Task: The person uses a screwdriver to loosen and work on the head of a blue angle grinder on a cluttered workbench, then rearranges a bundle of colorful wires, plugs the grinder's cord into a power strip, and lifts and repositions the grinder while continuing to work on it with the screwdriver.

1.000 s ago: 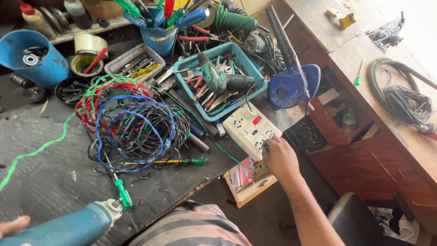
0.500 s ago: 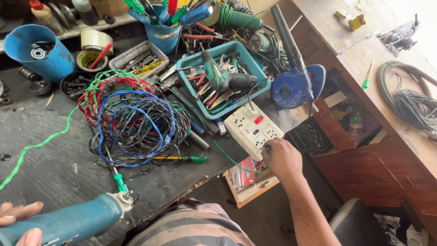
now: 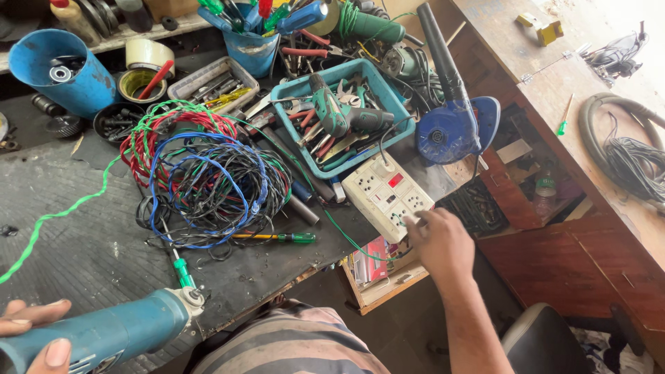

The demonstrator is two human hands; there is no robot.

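Observation:
My left hand grips the body of a blue angle grinder at the bottom left, over the dark bench mat. My right hand reaches to the near corner of a white socket board at the bench's front edge; its fingers touch the board's sockets. I cannot tell whether a plug is under the fingers. A tangle of red, blue, green and black wires lies between the two hands.
A teal tray with a green drill and pliers stands behind the socket board. A blue blower lies to its right. A blue cup of screwdrivers, a blue can, tape rolls and a green-handled screwdriver crowd the bench. A wooden counter rises on the right.
The grinder has risen further into view at the bottom left. My right hand stays at the socket board, its fingers now on the near sockets. The view has shifted slightly.

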